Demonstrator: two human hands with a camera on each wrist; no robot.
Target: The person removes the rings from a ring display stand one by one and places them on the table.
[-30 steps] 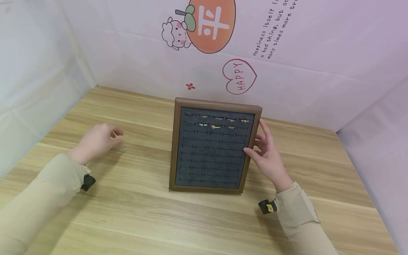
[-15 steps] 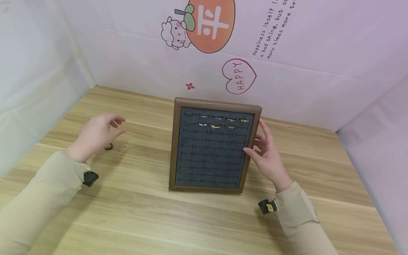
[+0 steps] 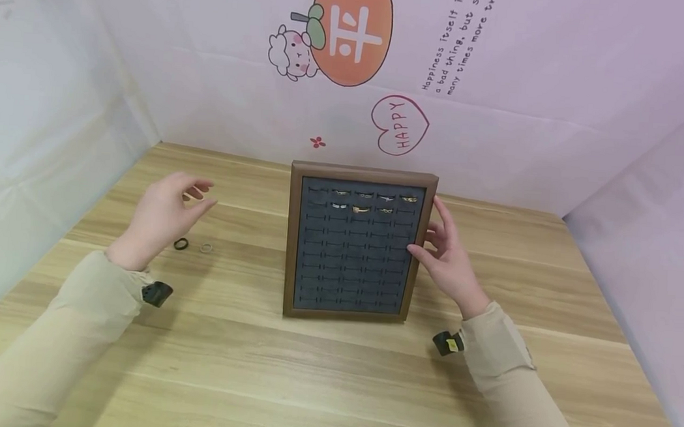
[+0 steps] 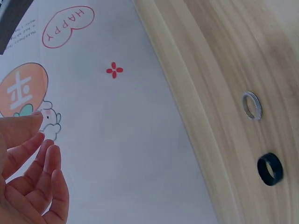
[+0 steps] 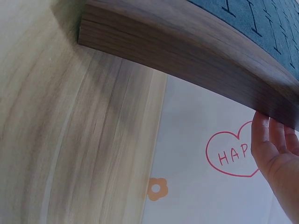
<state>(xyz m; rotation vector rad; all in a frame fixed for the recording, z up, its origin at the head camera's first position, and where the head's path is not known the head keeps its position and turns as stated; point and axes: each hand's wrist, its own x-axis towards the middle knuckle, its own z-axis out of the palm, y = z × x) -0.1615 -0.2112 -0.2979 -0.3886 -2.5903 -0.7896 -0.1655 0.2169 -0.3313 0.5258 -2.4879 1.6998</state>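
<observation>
A ring display board [image 3: 349, 286] with a brown wooden frame and dark slotted padding stands upright on the table. Several gold and silver rings [image 3: 360, 209] sit in its two upper rows. My right hand [image 3: 452, 263] holds the frame's right side, thumb in front and fingers behind; the right wrist view shows the fingertips [image 5: 261, 122] against the wood. My left hand [image 3: 162, 215] hovers to the left of the board, thumb and fingers apart with nothing between them. Below it on the table lie a black ring [image 4: 270, 169] and a silver ring [image 4: 252, 106].
The light wooden table [image 3: 285, 380] meets a white printed cloth [image 3: 226, 95] behind the board. More cloth walls [image 3: 42, 123] rise on the left and right. Each wrist carries a small black camera [image 3: 157, 293].
My left hand has lifted up and away from the table, its fingers spreading a little. The black ring, hidden by that hand before, now shows beside the silver one. My right hand stays on the frame.
</observation>
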